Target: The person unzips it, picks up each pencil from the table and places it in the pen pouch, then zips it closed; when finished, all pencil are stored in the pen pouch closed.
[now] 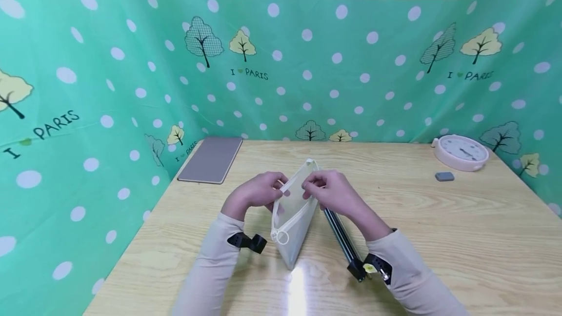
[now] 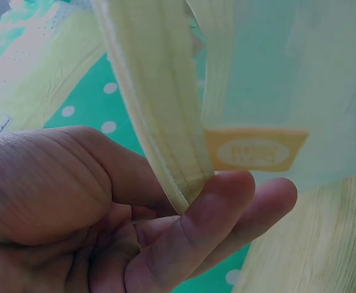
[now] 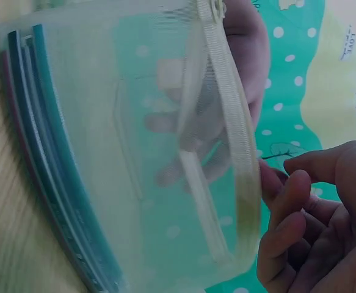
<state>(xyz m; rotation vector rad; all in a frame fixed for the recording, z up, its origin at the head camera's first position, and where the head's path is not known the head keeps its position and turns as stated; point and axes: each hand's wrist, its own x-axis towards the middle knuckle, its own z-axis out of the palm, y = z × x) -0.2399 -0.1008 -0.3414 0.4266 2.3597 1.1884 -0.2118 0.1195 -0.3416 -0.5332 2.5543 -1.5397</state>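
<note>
A translucent mesh zipper pouch (image 1: 303,223) stands on the table with its mouth parted and a ring pull at the near end of its zipper. My left hand (image 1: 259,191) pinches the left zipper edge; in the left wrist view, thumb and fingers meet on that pale band, beside an orange label (image 2: 257,149). At the opposite edge, my right hand (image 1: 331,191) has its fingers curled at the zipper band (image 3: 242,152). Right of the pouch lie several long slim dark and teal bars (image 1: 342,238); their kind is unclear.
A grey notebook (image 1: 210,160) lies at the table's back left. At the back right are a pink round clock (image 1: 463,152) and a small grey block (image 1: 445,176). A green dotted curtain (image 1: 307,87) borders the wooden table (image 1: 439,228).
</note>
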